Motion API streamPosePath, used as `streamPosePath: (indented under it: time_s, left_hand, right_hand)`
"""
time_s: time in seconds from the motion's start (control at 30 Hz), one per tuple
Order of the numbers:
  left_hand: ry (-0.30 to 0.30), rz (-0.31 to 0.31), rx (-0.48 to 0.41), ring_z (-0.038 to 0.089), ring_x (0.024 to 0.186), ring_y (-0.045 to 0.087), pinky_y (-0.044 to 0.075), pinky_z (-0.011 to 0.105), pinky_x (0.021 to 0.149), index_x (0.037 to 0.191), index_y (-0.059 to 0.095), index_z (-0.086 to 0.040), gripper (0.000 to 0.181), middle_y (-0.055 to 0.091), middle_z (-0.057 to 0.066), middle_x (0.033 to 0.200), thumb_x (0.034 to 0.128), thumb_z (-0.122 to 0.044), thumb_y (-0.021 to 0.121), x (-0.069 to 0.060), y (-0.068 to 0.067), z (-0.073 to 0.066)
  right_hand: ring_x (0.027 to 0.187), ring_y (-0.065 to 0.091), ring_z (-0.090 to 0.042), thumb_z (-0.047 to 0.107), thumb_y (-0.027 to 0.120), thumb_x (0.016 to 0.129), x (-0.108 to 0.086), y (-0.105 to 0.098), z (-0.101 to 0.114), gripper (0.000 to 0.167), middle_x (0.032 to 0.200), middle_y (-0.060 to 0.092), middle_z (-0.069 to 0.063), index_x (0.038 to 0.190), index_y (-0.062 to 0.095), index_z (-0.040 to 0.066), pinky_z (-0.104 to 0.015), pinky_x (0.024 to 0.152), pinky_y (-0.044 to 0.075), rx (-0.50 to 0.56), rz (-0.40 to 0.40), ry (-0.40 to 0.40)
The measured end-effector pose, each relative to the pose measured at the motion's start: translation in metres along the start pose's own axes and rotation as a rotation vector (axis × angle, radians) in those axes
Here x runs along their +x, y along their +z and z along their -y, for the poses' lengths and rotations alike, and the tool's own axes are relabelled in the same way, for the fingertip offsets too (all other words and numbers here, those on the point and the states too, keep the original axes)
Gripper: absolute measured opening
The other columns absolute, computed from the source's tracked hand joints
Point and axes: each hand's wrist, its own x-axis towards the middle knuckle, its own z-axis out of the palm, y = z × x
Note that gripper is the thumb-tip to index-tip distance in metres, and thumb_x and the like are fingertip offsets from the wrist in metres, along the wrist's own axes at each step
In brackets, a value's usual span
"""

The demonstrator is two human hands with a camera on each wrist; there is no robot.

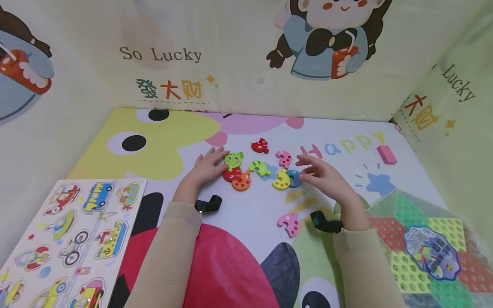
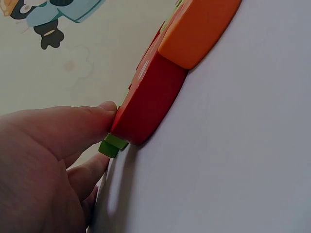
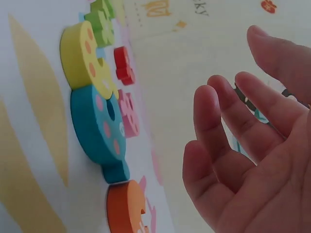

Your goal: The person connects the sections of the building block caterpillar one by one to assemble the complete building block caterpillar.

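Observation:
My left hand touches the left side of a green smiling caterpillar head and a red numbered puzzle piece. In the left wrist view the thumb rests against the red piece's edge, with the other fingers beyond by the green one. An orange piece adjoins the red. Loosely bent and holding nothing, my right hand hovers near a blue spotted piece, which adjoins a yellow piece. Another orange piece lies beside the blue, mostly hidden by the hand in the head view.
Near the middle lie a green piece, a pink piece and a red piece. Another pink piece is closer. A vehicle puzzle board stands left, a bagged colourful board right, a pink block back right.

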Motion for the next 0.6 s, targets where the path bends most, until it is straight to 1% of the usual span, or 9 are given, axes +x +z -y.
streamPosePath:
  time_s: [0.1,0.17,0.23,0.4,0.6]
  left_hand:
    - [-0.003,-0.001,0.003,0.023,0.142,0.001,-0.007,0.052,0.112,0.141,0.034,-0.024,0.055,0.017,-0.001,0.153,0.0890,-0.036,0.050,0.001,0.001,-0.001]
    - [-0.005,-0.005,0.007,0.022,0.142,0.001,-0.006,0.052,0.112,0.140,0.034,-0.024,0.055,0.017,-0.001,0.153,0.0892,-0.036,0.050,0.001,0.002,-0.001]
    - [-0.005,-0.005,0.009,0.023,0.142,0.002,-0.006,0.052,0.112,0.140,0.034,-0.024,0.055,0.017,-0.001,0.153,0.0890,-0.036,0.050,0.000,0.002,-0.001]
    - [0.001,-0.004,0.008,0.023,0.142,0.001,-0.006,0.053,0.111,0.141,0.034,-0.024,0.055,0.017,0.000,0.153,0.0890,-0.036,0.050,0.000,0.002,-0.001]
    - [0.001,-0.005,0.004,0.022,0.142,0.001,-0.007,0.051,0.112,0.140,0.034,-0.025,0.054,0.017,-0.002,0.153,0.0894,-0.037,0.049,0.002,0.002,0.001]
  right_hand:
    - [0.112,0.051,-0.028,0.020,0.058,0.089,0.000,0.000,-0.005,0.054,0.130,0.048,-0.013,0.138,0.038,0.012,-0.034,0.091,0.047,-0.006,0.007,0.013]
    - [0.113,0.051,-0.028,0.020,0.057,0.089,0.001,0.000,-0.007,0.054,0.130,0.048,-0.013,0.138,0.037,0.011,-0.041,0.093,0.046,-0.010,0.017,0.027]
    - [0.113,0.051,-0.029,0.019,0.056,0.089,0.003,0.002,-0.010,0.054,0.131,0.047,-0.013,0.138,0.036,0.011,-0.046,0.094,0.044,-0.017,0.030,0.040]
    - [0.115,0.049,-0.030,0.017,0.057,0.089,0.005,0.005,-0.013,0.054,0.134,0.045,-0.010,0.139,0.036,0.012,-0.048,0.094,0.044,-0.046,0.056,0.051]
    - [0.117,0.048,-0.031,0.018,0.056,0.089,0.004,0.003,-0.017,0.054,0.134,0.046,-0.011,0.139,0.036,0.011,-0.050,0.096,0.042,-0.073,0.041,0.063]
